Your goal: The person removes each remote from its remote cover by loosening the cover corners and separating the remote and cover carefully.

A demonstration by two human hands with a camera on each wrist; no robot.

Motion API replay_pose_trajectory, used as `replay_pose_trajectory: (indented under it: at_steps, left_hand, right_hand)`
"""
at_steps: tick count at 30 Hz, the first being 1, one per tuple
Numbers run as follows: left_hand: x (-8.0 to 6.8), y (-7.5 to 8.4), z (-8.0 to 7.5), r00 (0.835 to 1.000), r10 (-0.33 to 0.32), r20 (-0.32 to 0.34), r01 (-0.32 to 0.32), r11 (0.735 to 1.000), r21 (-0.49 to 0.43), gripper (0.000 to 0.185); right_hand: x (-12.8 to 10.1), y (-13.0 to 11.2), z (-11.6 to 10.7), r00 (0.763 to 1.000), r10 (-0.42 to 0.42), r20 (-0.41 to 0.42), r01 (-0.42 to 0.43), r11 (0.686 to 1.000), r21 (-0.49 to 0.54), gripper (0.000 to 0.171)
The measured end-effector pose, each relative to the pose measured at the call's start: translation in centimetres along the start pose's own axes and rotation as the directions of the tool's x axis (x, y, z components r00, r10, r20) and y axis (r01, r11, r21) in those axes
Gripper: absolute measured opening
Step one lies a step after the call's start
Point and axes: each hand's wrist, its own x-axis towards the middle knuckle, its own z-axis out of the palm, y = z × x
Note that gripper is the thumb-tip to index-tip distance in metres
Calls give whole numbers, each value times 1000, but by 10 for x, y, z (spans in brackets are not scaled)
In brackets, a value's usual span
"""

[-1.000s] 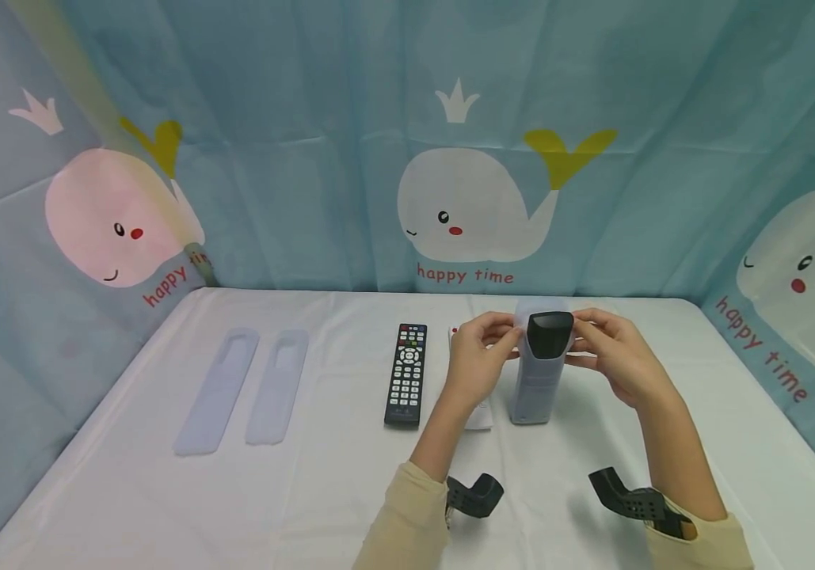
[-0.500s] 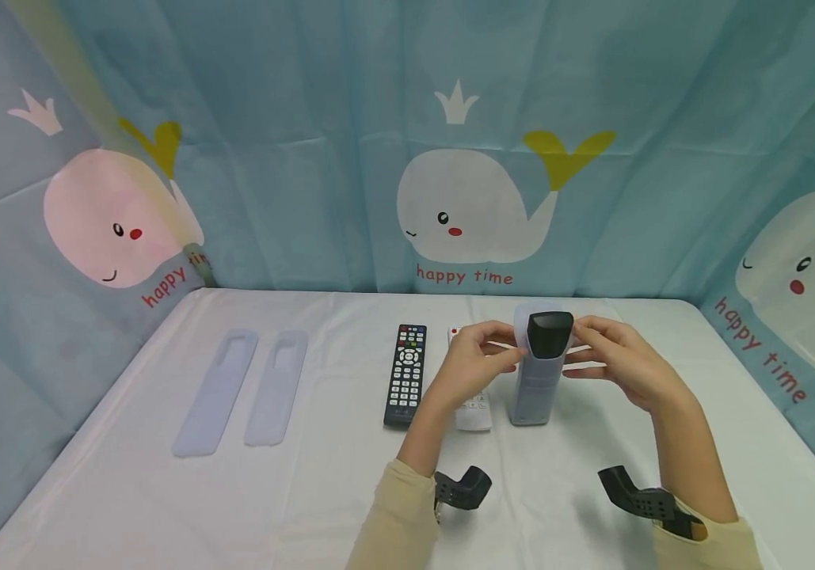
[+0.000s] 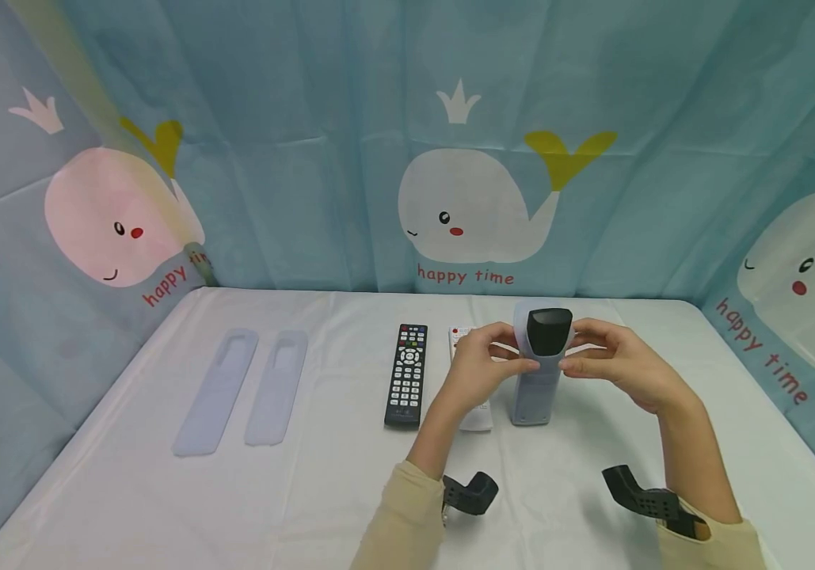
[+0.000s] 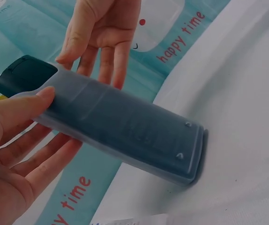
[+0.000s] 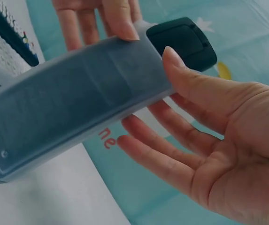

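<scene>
Two covers (image 3: 243, 388) lie beside black remote (image 3: 405, 374).

Bright, even light (soft shadows), edges bowed.

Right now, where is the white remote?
In the head view the white remote lies flat on the table, mostly hidden behind the left hand, between the black remote and the sleeved remote.

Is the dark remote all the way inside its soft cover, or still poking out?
Still poking out. The remote has its dark top end bare above the cover, which wraps the rest down to the table.
</scene>
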Motion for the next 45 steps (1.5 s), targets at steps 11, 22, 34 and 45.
replay_pose_trajectory:
  at_steps: [11,22,34,45]
  left_hand:
    - [-2,-1,9,995,54,-87,-53,998,18,31]
    - [0,-6,8,994,47,-97,-46,999,12,25]
    - [2,-15,8,997,21,-74,-20,1000,16,22]
    - [3,-23,7,999,9,-50,-8,1000,18,21]
  right_hand:
    - [3,1,8,994,-28,-105,30,999,14,39]
    - [6,3,11,990,26,-139,-31,999,-33,29]
    - [9,7,10,994,69,-81,-76,993,-87,27]
    - [11,9,11,995,85,-49,-89,992,-90,24]
